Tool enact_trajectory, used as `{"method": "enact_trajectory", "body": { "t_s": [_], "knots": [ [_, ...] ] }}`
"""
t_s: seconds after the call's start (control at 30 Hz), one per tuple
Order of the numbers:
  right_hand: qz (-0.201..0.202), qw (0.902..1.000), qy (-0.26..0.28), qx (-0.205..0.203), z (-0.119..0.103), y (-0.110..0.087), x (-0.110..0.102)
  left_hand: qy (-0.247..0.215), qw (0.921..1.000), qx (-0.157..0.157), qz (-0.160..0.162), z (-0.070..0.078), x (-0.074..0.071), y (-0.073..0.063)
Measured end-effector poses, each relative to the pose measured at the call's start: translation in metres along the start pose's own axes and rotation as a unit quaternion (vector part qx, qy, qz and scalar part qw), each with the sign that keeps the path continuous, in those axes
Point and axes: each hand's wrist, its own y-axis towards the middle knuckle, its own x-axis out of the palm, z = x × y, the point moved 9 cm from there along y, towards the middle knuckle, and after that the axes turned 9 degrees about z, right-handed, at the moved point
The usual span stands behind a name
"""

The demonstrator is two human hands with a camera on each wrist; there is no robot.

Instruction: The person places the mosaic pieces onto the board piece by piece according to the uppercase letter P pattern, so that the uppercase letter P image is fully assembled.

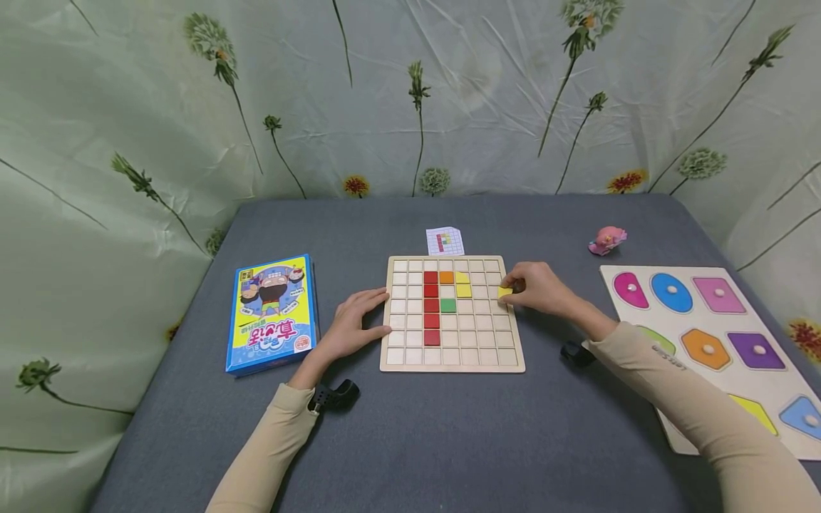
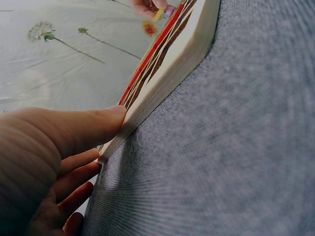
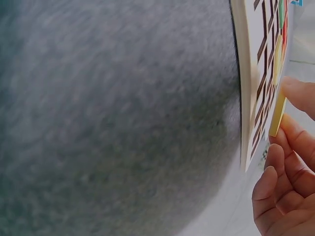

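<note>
A wooden grid board (image 1: 452,370) lies on the table with a column of several red square tiles (image 1: 432,306) on it. To their right sit an orange tile (image 1: 446,277), two yellow tiles (image 1: 463,291) and a green tile (image 1: 447,306). My right hand (image 1: 540,286) pinches another yellow tile (image 3: 278,114) between thumb and finger, above the board's right edge. At the opposite edge my left hand (image 1: 350,324) rests its thumb and outstretched fingers against the wood, as the left wrist view also shows. A small card (image 1: 445,241) with a coloured grid pattern lies behind the board.
A blue and yellow box (image 1: 272,313) lies to the left. On the right is a white shape puzzle board (image 1: 673,385) with knobbed coloured pieces, partly under the right sleeve. A small pink toy (image 1: 606,240) stands at the back right of the grey-covered table (image 1: 449,442).
</note>
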Motion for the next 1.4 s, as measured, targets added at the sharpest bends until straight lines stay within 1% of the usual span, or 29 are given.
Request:
{"method": "enact_trajectory", "body": {
  "t_s": [0.27,0.5,0.77,1.0,1.4],
  "knots": [
    [-0.02,0.9997,0.017,0.001,-0.012,0.005,0.01,-0.001,1.0,-0.005,0.0,0.0,-0.001,0.0],
    [-0.045,0.9986,0.026,0.004,-0.023,0.008,0.02,-0.001,1.0,-0.002,0.0,0.001,-0.001,0.0],
    [-0.058,0.9979,0.019,-0.02,-0.033,0.011,0.033,0.0,1.0,0.003,0.0,0.0,-0.001,0.0],
    [-0.056,0.9974,0.027,-0.037,-0.041,0.012,0.036,-0.006,1.0,0.001,0.001,0.002,-0.001,0.0],
    [-0.077,0.9962,0.015,-0.038,-0.049,0.012,0.047,-0.009,1.0,-0.002,0.001,0.002,-0.001,-0.001]
  ]
}}
